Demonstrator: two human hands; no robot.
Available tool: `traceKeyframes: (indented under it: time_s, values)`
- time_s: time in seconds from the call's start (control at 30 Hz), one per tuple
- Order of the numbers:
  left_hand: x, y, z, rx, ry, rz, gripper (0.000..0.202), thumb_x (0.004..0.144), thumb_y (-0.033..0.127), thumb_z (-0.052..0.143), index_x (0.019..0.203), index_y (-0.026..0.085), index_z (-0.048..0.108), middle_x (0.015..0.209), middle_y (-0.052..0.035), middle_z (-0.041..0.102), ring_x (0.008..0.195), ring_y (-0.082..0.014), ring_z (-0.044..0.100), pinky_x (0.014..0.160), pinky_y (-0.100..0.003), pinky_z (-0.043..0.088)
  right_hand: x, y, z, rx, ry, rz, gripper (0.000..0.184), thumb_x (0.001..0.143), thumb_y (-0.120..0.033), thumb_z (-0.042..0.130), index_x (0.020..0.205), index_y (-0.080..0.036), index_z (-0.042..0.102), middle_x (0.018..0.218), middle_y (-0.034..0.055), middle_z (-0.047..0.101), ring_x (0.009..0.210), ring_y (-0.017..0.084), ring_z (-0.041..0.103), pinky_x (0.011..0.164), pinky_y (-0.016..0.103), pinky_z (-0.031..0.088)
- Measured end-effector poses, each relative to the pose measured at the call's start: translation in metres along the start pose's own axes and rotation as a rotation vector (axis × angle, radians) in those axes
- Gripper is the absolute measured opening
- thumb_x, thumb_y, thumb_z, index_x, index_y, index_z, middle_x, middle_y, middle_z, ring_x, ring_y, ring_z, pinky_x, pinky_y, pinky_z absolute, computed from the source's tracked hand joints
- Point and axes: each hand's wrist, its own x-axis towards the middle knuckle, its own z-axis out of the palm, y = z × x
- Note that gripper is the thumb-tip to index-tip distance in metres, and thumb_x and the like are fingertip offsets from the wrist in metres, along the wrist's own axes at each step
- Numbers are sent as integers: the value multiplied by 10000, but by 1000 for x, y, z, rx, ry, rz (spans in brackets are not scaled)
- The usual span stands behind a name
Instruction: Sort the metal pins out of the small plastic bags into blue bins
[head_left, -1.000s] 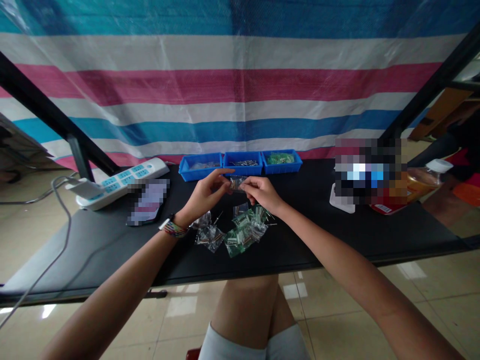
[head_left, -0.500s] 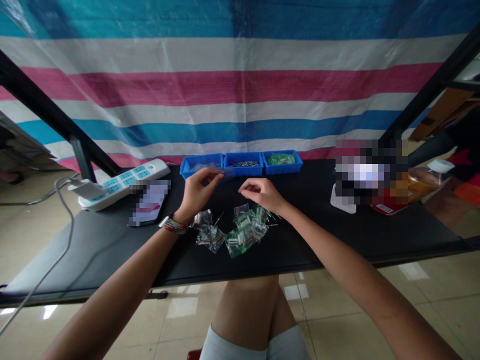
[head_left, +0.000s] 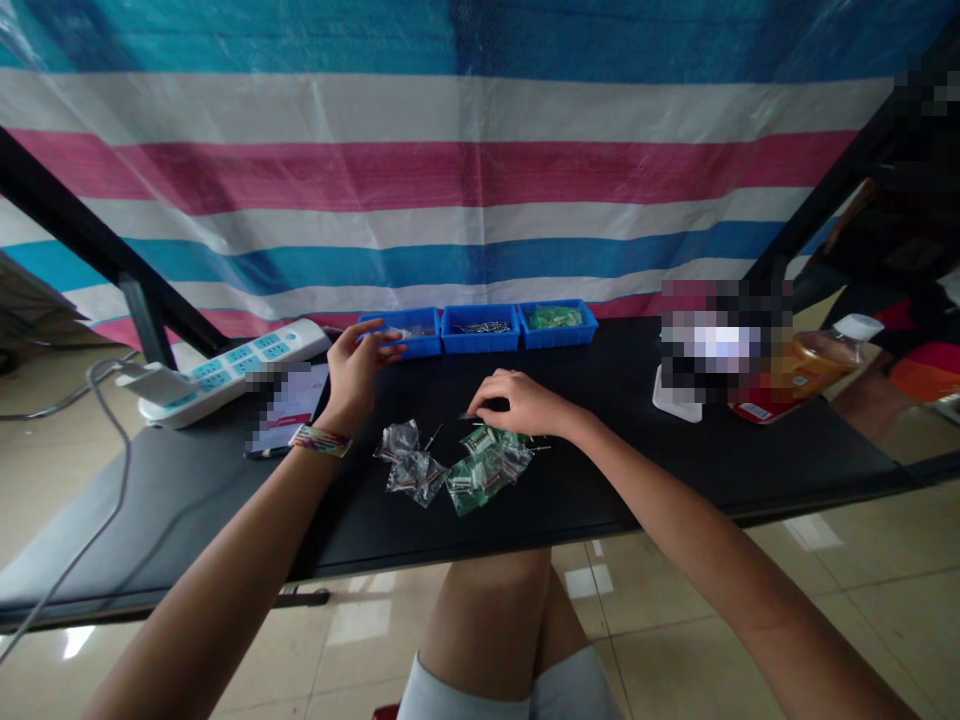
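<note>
My left hand [head_left: 358, 362] reaches to the front edge of the left blue bin [head_left: 401, 335], with finger and thumb apart and nothing visible between them. My right hand [head_left: 525, 402] hovers knuckles-up over a pile of small clear bags with green and metal parts [head_left: 480, 465]. Its fingers curl down onto the far edge of that pile, and what they pinch is hidden. Two more clear bags [head_left: 409, 460] lie left of the pile. The middle blue bin [head_left: 480, 328] holds metal pins and the right blue bin [head_left: 559, 320] holds green parts.
A white power strip [head_left: 225, 370] and a phone [head_left: 289, 405] lie at the left on the black table [head_left: 675, 470]. A white stand [head_left: 675, 395] and a bottle [head_left: 829, 350] sit at the right. A striped tarp hangs behind. My knees show below the table edge.
My left hand carried a clear bag from between both hands left to the left bin and opened. My right hand dropped down onto the pile of bags.
</note>
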Motion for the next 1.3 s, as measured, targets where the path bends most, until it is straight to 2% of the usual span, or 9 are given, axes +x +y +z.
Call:
traceKeyframes:
  time_s: [0.1, 0.2, 0.27, 0.37, 0.53, 0.67, 0.87, 1.1, 1.3]
  values:
    - [-14, 11, 11, 119, -108, 79, 325, 843, 373, 800, 1066, 153, 714, 843, -30, 756, 742, -163, 708, 727, -308, 566, 4, 7, 8, 68, 160, 48, 149, 957, -76, 663, 938, -170, 777, 926, 45, 787, 872, 191, 687, 846, 324, 488]
    - [-30, 19, 24, 223, -385, 180, 319, 919, 472, 747, 1031, 173, 757, 879, -56, 767, 794, -199, 716, 733, -321, 568, 8, 15, 15, 264, 304, 146, 122, 997, -159, 627, 956, -176, 740, 886, 35, 777, 794, 176, 717, 764, 300, 523]
    - [-40, 20, 31, 298, -559, 216, 342, 943, 480, 745, 1110, 183, 770, 938, -72, 788, 855, -225, 736, 759, -330, 579, 10, 20, 18, 448, 353, 206, 108, 1007, -253, 644, 979, -184, 722, 865, 34, 775, 753, 174, 735, 727, 295, 559]
    - [-51, 19, 37, 420, -682, 390, 343, 985, 350, 705, 1297, 212, 736, 1068, -80, 793, 942, -230, 753, 846, -343, 601, 12, 28, 21, 685, 387, 258, 245, 969, -424, 725, 1020, -185, 712, 837, 37, 774, 678, 173, 741, 650, 290, 590]
    - [-57, 18, 40, 565, -674, 696, 295, 1028, 234, 643, 1298, 250, 761, 1323, -112, 708, 1190, -245, 709, 945, -354, 616, 13, 30, 18, 893, 418, 309, 441, 865, -496, 847, 1143, -185, 702, 828, 30, 784, 668, 181, 762, 646, 304, 641]
    - [-58, 20, 41, 577, -595, 776, 166, 1037, 294, 690, 1138, 248, 814, 1332, -112, 708, 1207, -253, 705, 1030, -402, 597, 12, 26, 18, 930, 385, 347, 419, 883, -455, 836, 1180, -196, 695, 822, 23, 777, 678, 179, 764, 668, 313, 658]
    - [-57, 20, 41, 521, -532, 590, 167, 1028, 360, 708, 1058, 217, 790, 1007, -52, 814, 938, -220, 765, 882, -346, 598, 13, 19, 17, 777, 440, 321, 271, 959, -445, 718, 1080, -204, 754, 1014, 61, 779, 752, 153, 750, 590, 234, 582]
    - [-56, 15, 46, 308, -491, 360, 275, 948, 436, 788, 1069, 194, 746, 890, -39, 776, 837, -199, 747, 820, -328, 610, 12, 13, 14, 822, 437, 303, 326, 877, -371, 794, 1148, -211, 710, 925, 43, 791, 744, 170, 748, 637, 277, 603]
    - [-57, 17, 42, 332, -516, 368, 289, 1016, 432, 702, 1192, 204, 738, 935, -46, 791, 871, -208, 759, 826, -329, 615, 14, 15, 17, 829, 496, 315, 373, 836, -392, 834, 1130, -217, 686, 828, 13, 782, 674, 169, 736, 622, 287, 593]
